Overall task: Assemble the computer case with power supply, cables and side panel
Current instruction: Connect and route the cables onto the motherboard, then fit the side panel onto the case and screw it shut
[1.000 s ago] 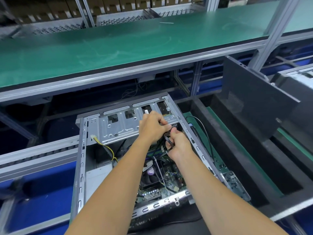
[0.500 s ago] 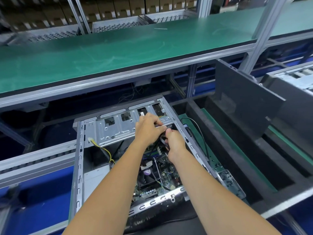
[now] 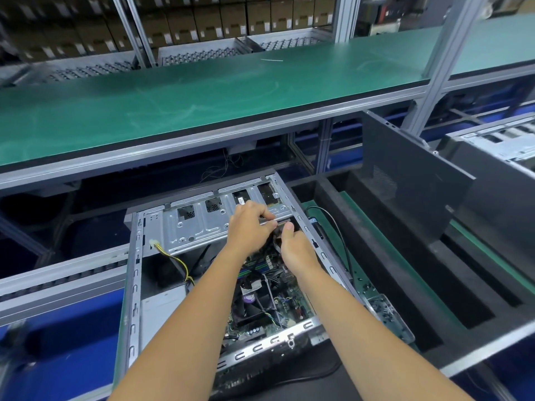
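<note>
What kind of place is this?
Probably a computer assembly line: an open case on a conveyor, a second case next in line, a green workbench, and stacked cartons behind.

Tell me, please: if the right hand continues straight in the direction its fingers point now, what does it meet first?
Probably the silver drive bay bracket of the open computer case. The right hand points up and away toward the bracket's right end, holding a black cable just before it. Depth is unclear.
</note>
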